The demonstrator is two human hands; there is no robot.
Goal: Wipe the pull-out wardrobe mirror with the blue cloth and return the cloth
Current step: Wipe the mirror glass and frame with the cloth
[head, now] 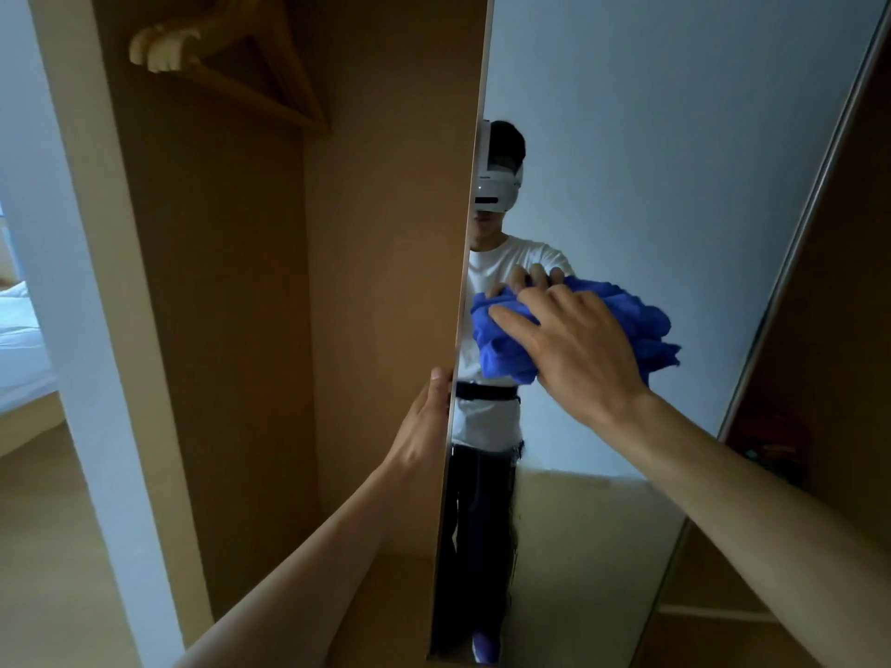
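Observation:
The tall pull-out mirror (651,161) stands out from the wardrobe and fills the right half of the head view. It reflects a person in a white shirt. My right hand (573,344) lies with spread, straight fingers on the bunched blue cloth (651,325) and presses it against the glass at mid height. My left hand (424,426) grips the mirror's near vertical edge, thumb on the front rim, fingers hidden behind the panel.
The wooden wardrobe compartment (241,306) opens on the left, with wooden hangers (231,60) at its top. A white door frame (62,282) and a bed (19,339) lie at the far left. A second wardrobe section (839,378) flanks the mirror's right side.

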